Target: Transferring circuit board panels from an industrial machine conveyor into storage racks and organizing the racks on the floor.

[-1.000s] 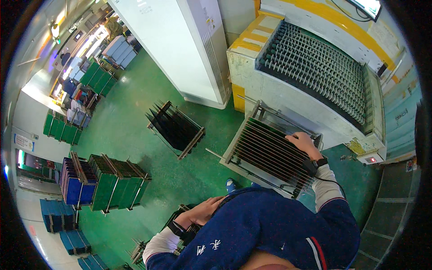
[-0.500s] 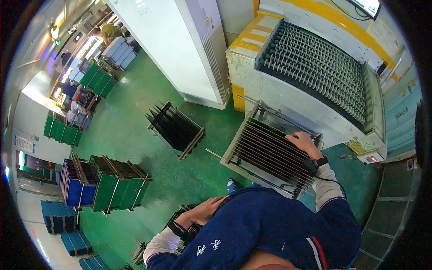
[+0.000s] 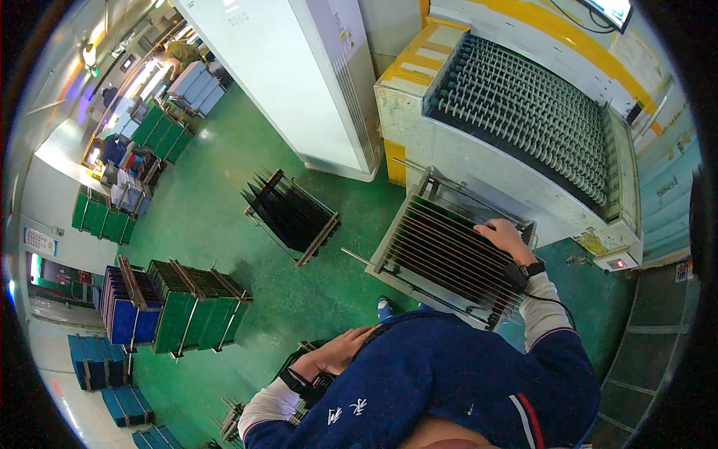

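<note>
Green factory flooring is spreading underneath. Right hand is lying curled over the far right corner of the slotted metal rack; left hand is hanging loosely curled, empty. Steadying both rack ends looks advisable.

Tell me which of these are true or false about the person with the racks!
1. The right hand rests on the rack of dark boards. True.
2. The floor is red. False: it is green.
3. The left hand is on that same rack. False: it is lower down, near another rack by the body.
4. A separate rack of dark boards stands alone on the floor. True.
5. The sweater is blue. True.
</note>
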Motion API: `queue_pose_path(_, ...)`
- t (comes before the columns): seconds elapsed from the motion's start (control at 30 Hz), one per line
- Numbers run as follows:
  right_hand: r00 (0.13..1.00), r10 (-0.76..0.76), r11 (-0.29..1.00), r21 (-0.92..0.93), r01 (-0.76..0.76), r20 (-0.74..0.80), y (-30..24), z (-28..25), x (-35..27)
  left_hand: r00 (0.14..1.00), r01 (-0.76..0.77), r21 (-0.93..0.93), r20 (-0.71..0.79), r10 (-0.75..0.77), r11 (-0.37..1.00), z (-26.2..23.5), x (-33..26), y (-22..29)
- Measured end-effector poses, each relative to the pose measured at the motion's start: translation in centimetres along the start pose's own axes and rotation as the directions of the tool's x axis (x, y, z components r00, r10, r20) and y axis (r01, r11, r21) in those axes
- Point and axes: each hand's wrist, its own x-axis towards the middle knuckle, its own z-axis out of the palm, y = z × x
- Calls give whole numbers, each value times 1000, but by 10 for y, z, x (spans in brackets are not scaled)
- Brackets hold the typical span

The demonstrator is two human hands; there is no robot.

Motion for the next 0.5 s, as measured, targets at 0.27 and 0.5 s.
queue_pose_path(0.27,1000,-15,1000,22,15,-6,-4,-2,-2,1000,-23,22,10,22,1000,-1,0,-2)
queue_pose_path(0.5,1000,-20,999,-31,19,-20,3,1,2,1000,-24,40,7,24,999,2,0,-6)
